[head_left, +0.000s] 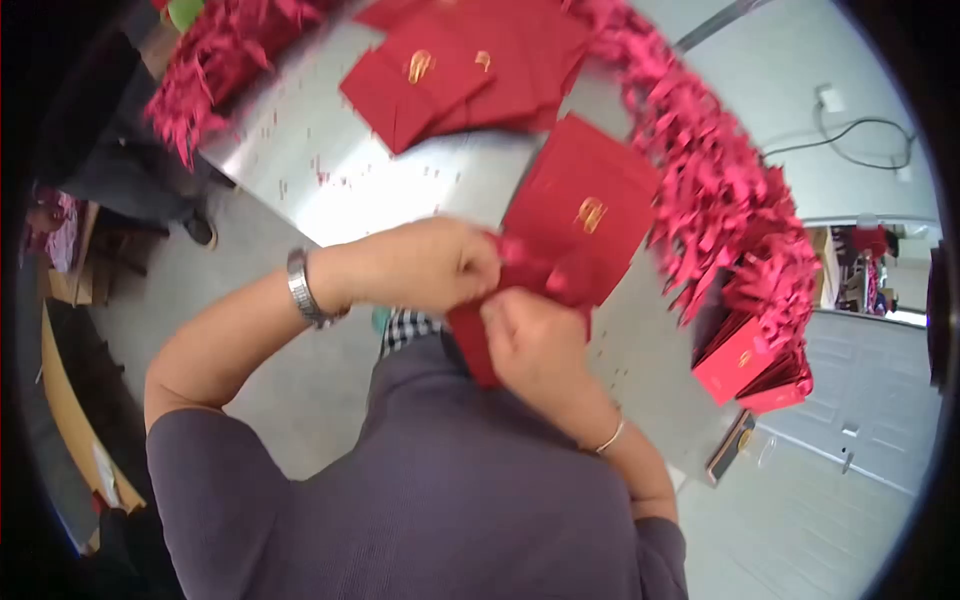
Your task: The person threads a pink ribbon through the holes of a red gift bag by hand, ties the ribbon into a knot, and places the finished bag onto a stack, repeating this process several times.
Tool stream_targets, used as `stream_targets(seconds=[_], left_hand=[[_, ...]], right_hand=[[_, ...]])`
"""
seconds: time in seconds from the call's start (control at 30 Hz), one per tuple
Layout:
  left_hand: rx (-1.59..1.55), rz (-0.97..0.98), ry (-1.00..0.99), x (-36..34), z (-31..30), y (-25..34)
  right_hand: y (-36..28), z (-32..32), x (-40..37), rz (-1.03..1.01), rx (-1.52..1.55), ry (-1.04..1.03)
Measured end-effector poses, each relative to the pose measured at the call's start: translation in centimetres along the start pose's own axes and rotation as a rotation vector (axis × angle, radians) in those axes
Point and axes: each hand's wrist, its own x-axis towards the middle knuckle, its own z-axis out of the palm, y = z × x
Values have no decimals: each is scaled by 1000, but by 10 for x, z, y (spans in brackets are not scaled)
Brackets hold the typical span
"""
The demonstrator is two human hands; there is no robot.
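Observation:
My left hand [435,265], with a metal watch at the wrist, is closed, its fingertips pinching a red ribbon [515,255]. Just to its right, my right hand [540,345] is closed too and grips the same ribbon; a thin bracelet circles that wrist. Under both hands a red card envelope [472,345] stands against the table edge near my body, partly covered by my fingers. Directly beyond lies a pile of red envelopes [570,185] with a gold emblem on top. Motion blur hides the ribbon's exact shape.
Loose red envelopes [450,65] are spread at the table's far side. A long row of ribboned envelopes [710,180] curves along the right, and another bunch [225,70] sits at far left. A phone-like object [730,447] lies at the right edge. Someone's shoe [201,232] shows at left.

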Motion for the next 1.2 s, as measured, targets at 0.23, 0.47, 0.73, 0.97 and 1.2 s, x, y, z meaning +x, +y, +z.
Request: stream_targets(seconds=[0.23, 0.47, 0.73, 0.97, 1.2], left_hand=[[408, 39, -138, 19, 2, 13], [525, 0, -155, 27, 10, 29], [715, 454, 58, 42, 20, 19], [888, 319, 50, 40, 20, 11], [707, 223, 103, 35, 24, 9]], right_hand=[[1, 0, -8, 66, -126, 16], [16, 2, -15, 37, -120, 87], [26, -6, -20, 202, -30, 57], [21, -27, -29, 33, -211, 81], [40, -20, -58, -254, -240, 243]])
